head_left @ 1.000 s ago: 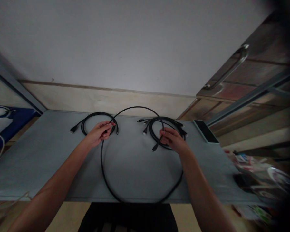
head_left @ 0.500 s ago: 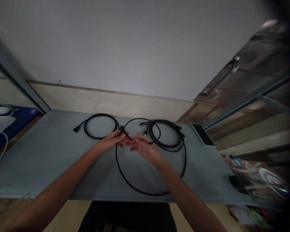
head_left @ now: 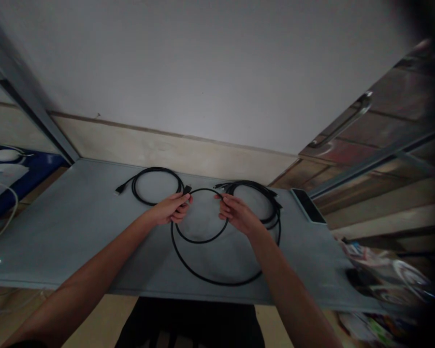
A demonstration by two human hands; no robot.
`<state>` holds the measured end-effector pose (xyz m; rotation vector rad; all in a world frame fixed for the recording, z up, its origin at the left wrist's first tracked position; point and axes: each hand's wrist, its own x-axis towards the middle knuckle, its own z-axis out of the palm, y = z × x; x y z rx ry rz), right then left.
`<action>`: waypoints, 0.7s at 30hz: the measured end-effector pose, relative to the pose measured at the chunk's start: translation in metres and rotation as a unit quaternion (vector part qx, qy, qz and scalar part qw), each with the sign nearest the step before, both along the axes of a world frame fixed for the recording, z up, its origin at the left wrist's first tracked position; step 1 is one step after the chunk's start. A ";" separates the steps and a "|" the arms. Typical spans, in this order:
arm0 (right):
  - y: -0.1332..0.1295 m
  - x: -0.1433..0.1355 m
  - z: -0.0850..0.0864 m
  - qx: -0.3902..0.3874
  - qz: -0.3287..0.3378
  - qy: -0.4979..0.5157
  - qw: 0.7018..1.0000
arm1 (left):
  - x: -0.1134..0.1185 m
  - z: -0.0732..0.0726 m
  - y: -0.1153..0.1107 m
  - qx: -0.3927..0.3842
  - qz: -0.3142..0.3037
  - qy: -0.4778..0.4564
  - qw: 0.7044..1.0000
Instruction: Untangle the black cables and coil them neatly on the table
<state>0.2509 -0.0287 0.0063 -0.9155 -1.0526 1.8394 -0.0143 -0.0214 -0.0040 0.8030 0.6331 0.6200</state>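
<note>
My left hand pinches a black cable close to its dark plug, which sticks up past the fingertips. Across from it, my right hand grips the same cable between thumb and fingers. Between the hands the cable forms a round loop, and a wider loop of it droops toward the table's front edge. A coiled black cable with a plug at its left end lies behind my left hand. Another bundle of coiled black cables lies behind my right hand, partly covered by it.
A phone lies at the table's right end. Blurred clutter with clear plastic sits at the right front corner. Grey metal posts rise at both ends of the grey table. A wall stands behind; white items rest on a blue surface at left.
My hands were close together and have moved apart, my right hand going right. A smaller round loop of cable now shows between them. The view has shifted slightly.
</note>
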 end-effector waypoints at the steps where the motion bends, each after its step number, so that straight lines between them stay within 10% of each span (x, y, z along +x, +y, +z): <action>1: 0.003 -0.004 0.001 0.008 0.021 -0.023 0.999 | 0.001 -0.001 -0.001 -0.004 -0.018 0.016 1.000; 12: 0.018 -0.002 -0.014 0.080 -0.207 -0.019 0.975 | 0.006 -0.010 0.007 0.046 0.079 0.076 0.993; 17: 0.017 -0.001 -0.013 0.127 -0.131 -0.139 0.973 | 0.008 -0.012 0.003 0.034 0.051 0.124 0.990; 21: 0.022 -0.007 0.001 0.255 -0.024 -0.310 0.916 | 0.005 -0.008 0.004 -0.025 -0.010 0.100 0.995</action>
